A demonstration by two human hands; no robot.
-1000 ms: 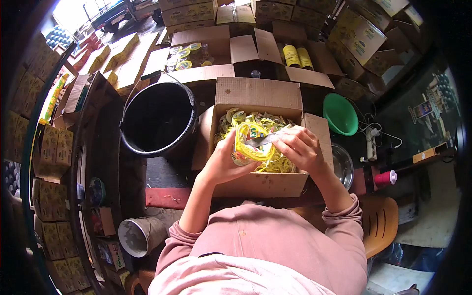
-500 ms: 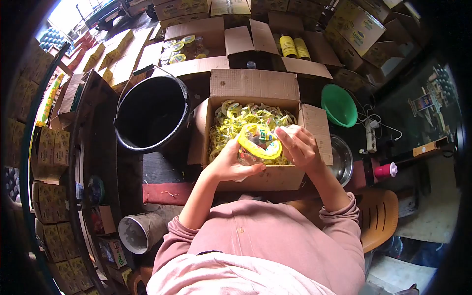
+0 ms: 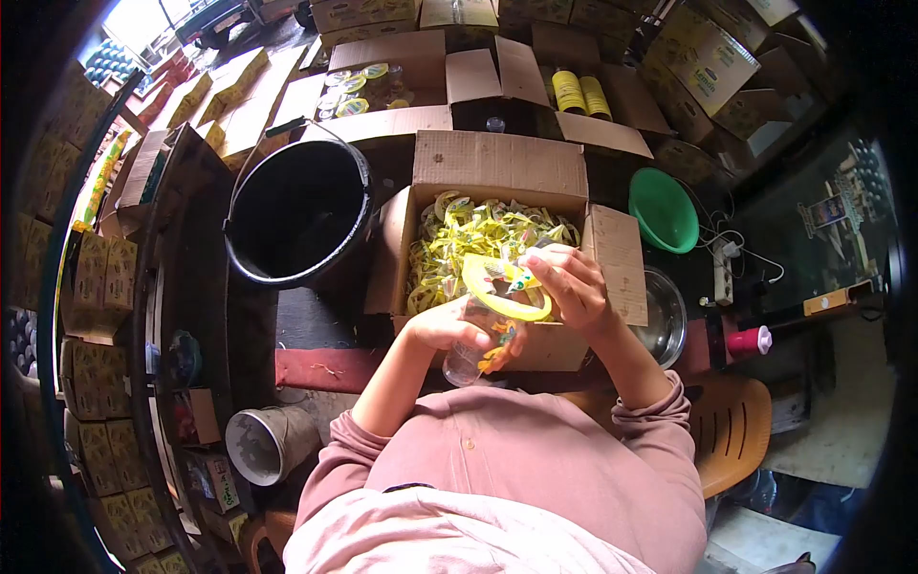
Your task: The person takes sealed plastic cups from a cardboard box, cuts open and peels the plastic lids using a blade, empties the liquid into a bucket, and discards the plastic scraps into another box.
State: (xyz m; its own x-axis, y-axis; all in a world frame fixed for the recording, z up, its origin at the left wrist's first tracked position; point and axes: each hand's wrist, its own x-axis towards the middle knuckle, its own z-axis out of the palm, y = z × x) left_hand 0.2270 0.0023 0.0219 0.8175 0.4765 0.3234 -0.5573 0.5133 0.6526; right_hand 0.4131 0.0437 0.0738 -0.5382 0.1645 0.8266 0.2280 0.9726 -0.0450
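Note:
My left hand [image 3: 448, 325] is closed around a clear plastic cup [image 3: 466, 362] with an orange print on its side. The cup leans, its base toward my body and its mouth away. A yellow ring of lid film [image 3: 521, 311] runs around the rim, and the middle is open. My right hand [image 3: 572, 287] pinches a torn printed piece of lid film [image 3: 519, 279] at the far right of the rim. Just beyond my hands, a cardboard box [image 3: 497, 163] holds a heap of yellow film strips [image 3: 478, 230].
A black bucket [image 3: 239, 268] stands left of the box. To the right are a green basin [image 3: 663, 210], a metal bowl [image 3: 672, 320] and a power strip [image 3: 723, 277]. Behind, an open carton [image 3: 382, 122] holds sealed cups, and another has yellow cylinders [image 3: 568, 91].
The printed film has come away from the middle of the cup's mouth, leaving the yellow ring. The cup has tipped, showing more of its side. My right hand has shifted slightly left.

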